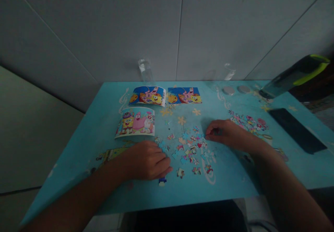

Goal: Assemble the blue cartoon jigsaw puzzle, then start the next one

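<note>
Small loose jigsaw puzzle pieces (pixel 191 150) lie scattered on the table between my hands, many light blue. My left hand (pixel 151 160) rests at their left side, fingers curled under; anything inside them is hidden. A dark blue and white puzzle piece (pixel 162 181) lies just below those fingers. At the right edge of the scatter, my right hand (pixel 224 133) has thumb and index finger pinched together beside light blue pieces. Whether a piece is between the tips is too dim to tell. Beyond my left hand stands a curved cartoon picture card (pixel 137 122).
Behind are another curved card (pixel 148 95) and a flat picture (pixel 184 95). Clear tubes (pixel 146 71) stand by the wall, with round silver lids (pixel 228 90) at right. Another pile of pieces (pixel 249 123), a dark phone-like slab (pixel 296 129) and a tilted bottle (pixel 289 77) occupy the right.
</note>
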Demonstrator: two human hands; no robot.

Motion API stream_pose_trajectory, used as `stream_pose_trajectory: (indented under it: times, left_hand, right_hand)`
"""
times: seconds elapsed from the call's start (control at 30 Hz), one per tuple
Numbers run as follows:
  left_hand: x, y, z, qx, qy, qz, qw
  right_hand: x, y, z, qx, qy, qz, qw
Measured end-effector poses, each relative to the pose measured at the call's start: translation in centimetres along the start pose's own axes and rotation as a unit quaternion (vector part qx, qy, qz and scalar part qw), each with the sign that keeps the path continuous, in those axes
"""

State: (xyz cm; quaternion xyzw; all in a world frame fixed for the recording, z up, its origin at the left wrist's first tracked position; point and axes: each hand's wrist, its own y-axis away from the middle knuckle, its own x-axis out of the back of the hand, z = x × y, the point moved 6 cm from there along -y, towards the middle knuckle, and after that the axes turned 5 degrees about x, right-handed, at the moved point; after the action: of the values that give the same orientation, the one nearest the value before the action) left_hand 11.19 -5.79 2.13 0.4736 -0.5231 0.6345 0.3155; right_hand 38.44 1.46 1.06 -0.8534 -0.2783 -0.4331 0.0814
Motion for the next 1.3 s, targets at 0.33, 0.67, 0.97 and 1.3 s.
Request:
stream_pose_trajectory:
  times: [0.33,0.67,0.97,1.3]
  left_hand:
    - [0.3,-0.3,0.1,-0.001,-0.002,0.009,1.000]
    - [0.8,-0.4,0.1,-0.014,-0.009,0.027,1.000]
    - [1.6,0.0,-1.2,0.013,-0.007,0.064,0.998]
    - [1.1,-0.1,-0.4,-0.006,-0.007,0.049,0.999]
  right_hand:
    - [-0.4,-0.6,-2.3,0.042,-0.021,0.081,0.996]
    - [-3.6,-2.1,-5.8,0.159,0.034,0.105,0.981]
    - [-1.6,-1.4,-4.8,0.152,0.038,0.143,0.977]
    - [-2.1,-1.6,-4.2,0.160,0.049,0.142,0.976]
